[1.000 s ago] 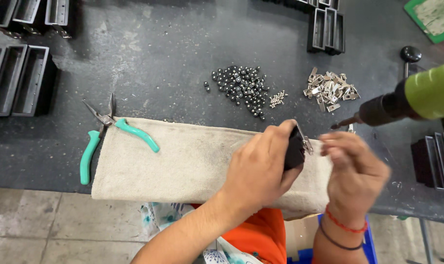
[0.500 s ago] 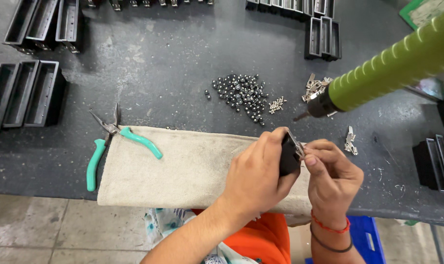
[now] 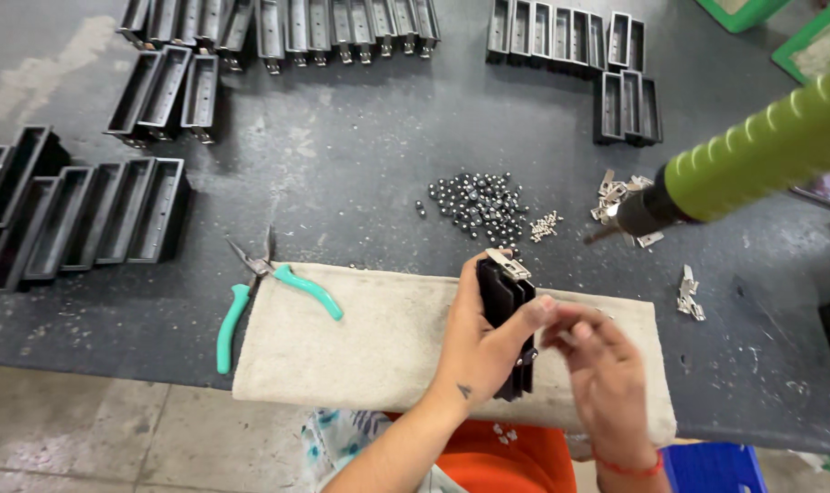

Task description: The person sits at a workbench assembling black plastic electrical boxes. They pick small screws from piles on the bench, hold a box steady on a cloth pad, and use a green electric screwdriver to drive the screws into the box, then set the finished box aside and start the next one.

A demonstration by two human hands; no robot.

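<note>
Left hand [image 3: 474, 351] grip clamped on black housing [image 3: 508, 319] — upright, clip end away; right hand [image 3: 598, 365] blurred — grip unclear.

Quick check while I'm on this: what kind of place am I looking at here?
Probably a small assembly workbench in a workshop. Rows of black metal housings lie on the dark table, beside a pile of steel balls, a hanging green power screwdriver and teal-handled pliers.

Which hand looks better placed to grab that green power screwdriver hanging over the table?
Probably the right hand: it holds nothing and sits on the same side as the green screwdriver. The left hand is wrapped around the upright black part.
</note>
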